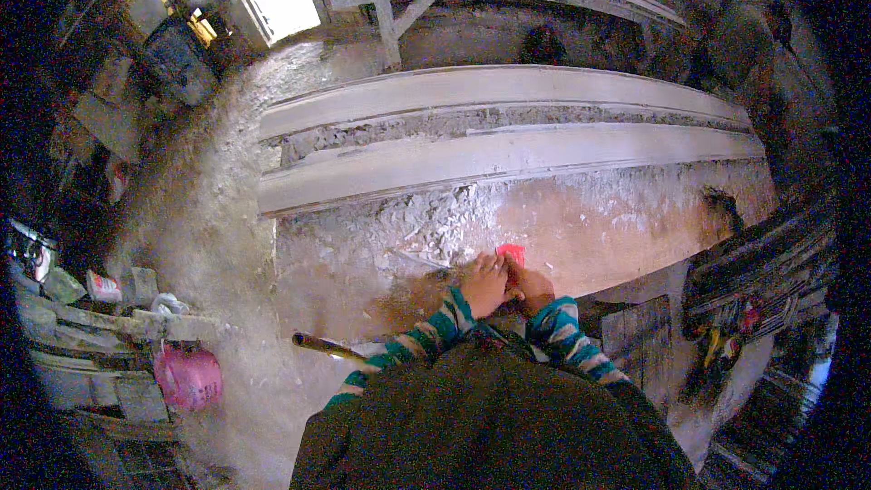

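Observation:
My two hands meet over the near side of a worn work table [581, 218]. Between them, a small flat red piece [511, 252] sticks out past the fingertips; its kind is not clear. My left hand [484, 285] is closed, its fingers curled against the left side of the red piece. Closed too, my right hand [533, 287] grips it from the right, partly in shadow. To the left of my hands lies a thin grey strip or tool [419, 259] on the rough, flaky part of the tabletop.
Two long pale moulded boards [508, 159] lie across the table's far side. Behind stands another bench [390, 14] with a long board. A pipe end [313, 342] juts out by my left forearm. A pink bucket [187, 376] and a cluttered shelf [91, 318] are at left.

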